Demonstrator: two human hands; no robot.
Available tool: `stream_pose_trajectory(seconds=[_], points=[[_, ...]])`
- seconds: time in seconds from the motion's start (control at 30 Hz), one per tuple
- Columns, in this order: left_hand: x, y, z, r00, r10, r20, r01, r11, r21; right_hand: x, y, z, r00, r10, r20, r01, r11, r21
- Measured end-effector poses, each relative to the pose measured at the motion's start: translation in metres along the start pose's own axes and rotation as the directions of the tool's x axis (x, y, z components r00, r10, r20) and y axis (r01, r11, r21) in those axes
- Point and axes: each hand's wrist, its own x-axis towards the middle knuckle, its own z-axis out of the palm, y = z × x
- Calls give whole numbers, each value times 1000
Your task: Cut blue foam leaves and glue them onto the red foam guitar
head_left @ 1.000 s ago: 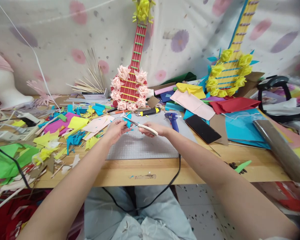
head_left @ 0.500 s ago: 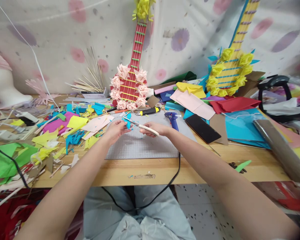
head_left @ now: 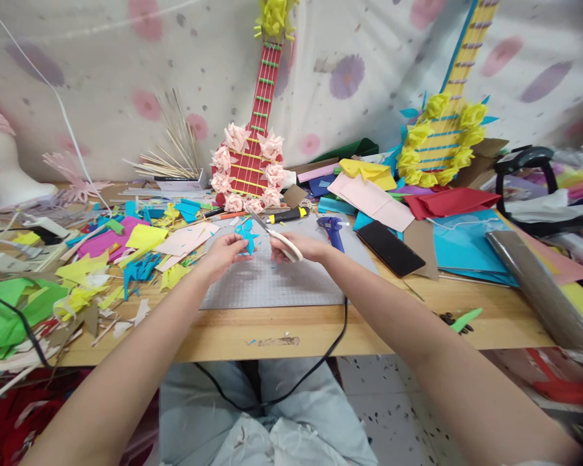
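Note:
Between the fingertips of my left hand (head_left: 222, 254) is a small piece of blue paper (head_left: 247, 237), cut into pointed shapes. My right hand (head_left: 298, 248) is closed round the white handles of a pair of scissors (head_left: 288, 245). The metal blades point up and to the left, just right of the blue paper and apart from it. Both hands are above a grey cutting mat (head_left: 272, 291). A blue glue gun (head_left: 333, 232) lies to the right of my right hand. Beyond the scissors is a yellow and black utility knife (head_left: 288, 214).
A red paper guitar (head_left: 250, 168) with pink roses leans at the back, and a yellow one (head_left: 442, 139) stands to its right. Paper scraps (head_left: 140, 236) cover the left side. A phone (head_left: 390, 248) lies at right. The black cord (head_left: 337, 336) hangs over the table edge.
The scissors have drawn away from the blue paper, and their blades now tilt more upward. In my left fingers the blue paper has turned and shows more of its pointed shape.

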Motion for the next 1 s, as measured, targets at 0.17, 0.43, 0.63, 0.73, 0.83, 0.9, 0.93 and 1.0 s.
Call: stream_pose_trajectory(seconds=[0.17,0.43,0.63,0.73,0.83,0.9,0.93,1.0], points=[[-1,1,1,998,-3,56,-1,997,77,20,-13,14,978,-38,-204,70,986,149],[-2,0,-6,996,-19,89,5,989,149,41,-24,25,933,-35,-358,85,988,126],[-4,-2,-11,999,-13,30,9,994,112,47,-19,25,904,33,-426,13,994,106],[-1,-6,-13,991,64,-117,-65,998,-5,43,-18,28,946,48,-320,-30,998,61],[4,-9,-13,966,82,-244,-125,978,-166,35,-17,34,986,26,-165,-8,994,105],[7,-10,-11,958,76,-275,-150,954,-259,29,-16,37,996,45,-83,-34,991,130],[8,-10,-10,958,76,-277,-160,942,-295,27,-15,38,997,56,-51,-49,990,130],[9,-9,-7,962,76,-262,-166,924,-344,24,-14,38,998,68,-3,-67,990,123]])
